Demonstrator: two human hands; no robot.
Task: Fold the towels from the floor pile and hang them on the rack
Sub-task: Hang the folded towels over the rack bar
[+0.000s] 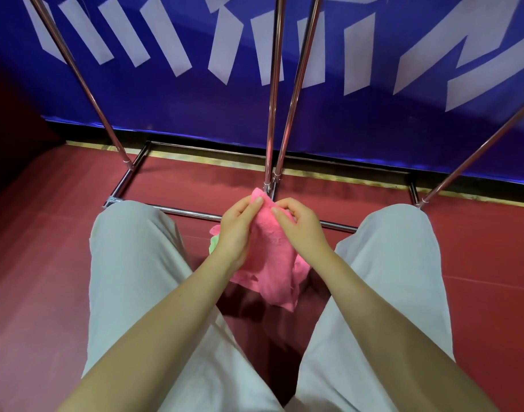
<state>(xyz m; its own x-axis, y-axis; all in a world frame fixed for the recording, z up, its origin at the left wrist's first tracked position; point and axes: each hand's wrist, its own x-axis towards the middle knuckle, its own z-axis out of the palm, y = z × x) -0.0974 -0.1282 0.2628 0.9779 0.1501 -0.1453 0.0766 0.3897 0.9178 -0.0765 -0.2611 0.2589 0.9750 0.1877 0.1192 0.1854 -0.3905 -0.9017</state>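
A pink towel [269,257] hangs crumpled between my knees, above the red floor. My left hand [237,230] grips its upper left edge, thumb on top near the towel's tip. My right hand [299,224] pinches the upper right edge with curled fingers. Just behind my left wrist a bit of a light green towel [213,244] shows, with more pink cloth beside it. The chrome rack [272,84] rises right in front of me, and its base bars lie on the floor under my hands.
My two legs in pale grey trousers [130,263] flank the towel. A blue banner wall [373,129] with white lettering stands behind the rack. Slanted rack poles stand at the left [85,84] and right [474,153]. The floor [41,233] is red.
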